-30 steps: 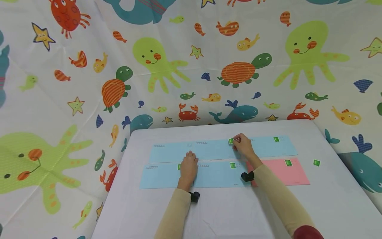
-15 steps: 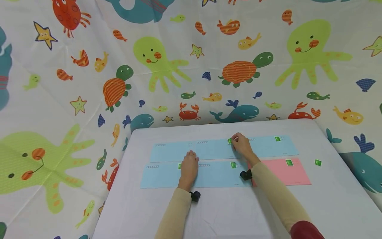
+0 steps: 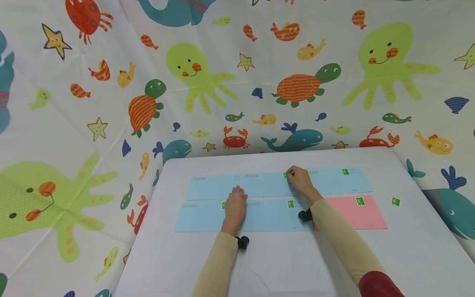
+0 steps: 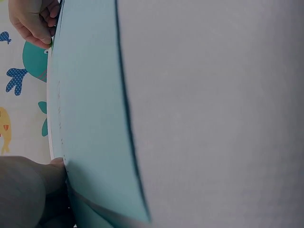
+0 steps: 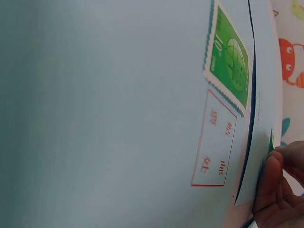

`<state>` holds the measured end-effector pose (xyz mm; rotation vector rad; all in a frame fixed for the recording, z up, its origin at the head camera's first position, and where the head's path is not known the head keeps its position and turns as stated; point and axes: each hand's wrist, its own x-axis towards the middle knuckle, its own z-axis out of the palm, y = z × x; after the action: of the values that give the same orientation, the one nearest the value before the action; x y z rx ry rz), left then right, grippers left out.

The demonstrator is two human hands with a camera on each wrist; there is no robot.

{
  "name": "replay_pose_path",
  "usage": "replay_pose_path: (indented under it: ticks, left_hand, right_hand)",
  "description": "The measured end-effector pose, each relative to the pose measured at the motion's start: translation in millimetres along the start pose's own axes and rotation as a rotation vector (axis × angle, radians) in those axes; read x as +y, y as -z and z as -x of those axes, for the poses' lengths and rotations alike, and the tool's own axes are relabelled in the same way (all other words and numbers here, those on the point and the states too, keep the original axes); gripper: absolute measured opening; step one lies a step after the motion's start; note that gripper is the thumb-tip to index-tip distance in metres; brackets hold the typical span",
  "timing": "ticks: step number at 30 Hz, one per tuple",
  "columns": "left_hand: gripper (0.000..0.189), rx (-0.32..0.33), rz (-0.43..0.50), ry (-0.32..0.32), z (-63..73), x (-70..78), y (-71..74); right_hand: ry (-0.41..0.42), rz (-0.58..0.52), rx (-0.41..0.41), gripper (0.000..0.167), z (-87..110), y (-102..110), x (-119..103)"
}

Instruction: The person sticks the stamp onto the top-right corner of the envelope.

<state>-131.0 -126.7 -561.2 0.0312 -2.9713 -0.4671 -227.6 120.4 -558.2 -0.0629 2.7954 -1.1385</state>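
Observation:
My right hand (image 3: 299,179) pinches a green stamp (image 3: 285,175) by its edge, at the upper right corner of the middle blue envelope (image 3: 265,187) in the back row. The right wrist view shows thumb and finger on that stamp (image 5: 271,141), seen nearly edge-on. My left hand (image 3: 235,208) lies with extended fingers where the two blue front-row envelopes meet, its fingertips reaching the back row. It partly covers a stamp (image 3: 223,205) on the front left envelope (image 3: 198,220). The front middle envelope (image 3: 272,220) bears a green stamp (image 5: 229,59) beside a red printed box.
Green stamps sit on the back right blue envelope (image 3: 337,185) and the pink envelope (image 3: 352,218). One loose stamp (image 3: 396,201) lies on the white table at right. The back left envelope (image 3: 209,189) shows a printed corner frame. A sea-animal curtain (image 3: 222,90) hangs behind.
The right hand edges slightly left with the stamp. The left hand stays in place. The head view shifts a little.

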Motion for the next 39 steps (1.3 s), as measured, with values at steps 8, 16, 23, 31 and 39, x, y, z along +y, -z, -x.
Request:
replay_pose_path:
  ticks: [8,16,23,31,39]
  left_hand:
    - [0.033,0.011,-0.009,-0.010,-0.3,-0.1,0.1]
    - [0.033,0.009,0.001,-0.019,-1.3,-1.3,-1.2]
    - [0.033,0.005,0.015,-0.012,-1.1,-1.2,-0.5]
    - [0.034,-0.014,0.018,0.005,-2.4,-0.1,-1.7]
    - [0.034,-0.029,0.000,-0.014,-3.1,0.0,3.0]
  right_hand:
    - [0.030,0.041,-0.002,0.024,-1.4,-0.6,-1.6]
    - [0.047,0.059,0.011,0.022,-1.2,-0.8,-1.0]
    - [0.059,0.064,0.007,0.021,-0.3,0.0,-1.7]
    - [0.045,0.053,0.001,0.020,-1.9,-1.3,-0.1]
    - [0.063,0.080,0.010,0.020,-4.1,-3.3,1.9]
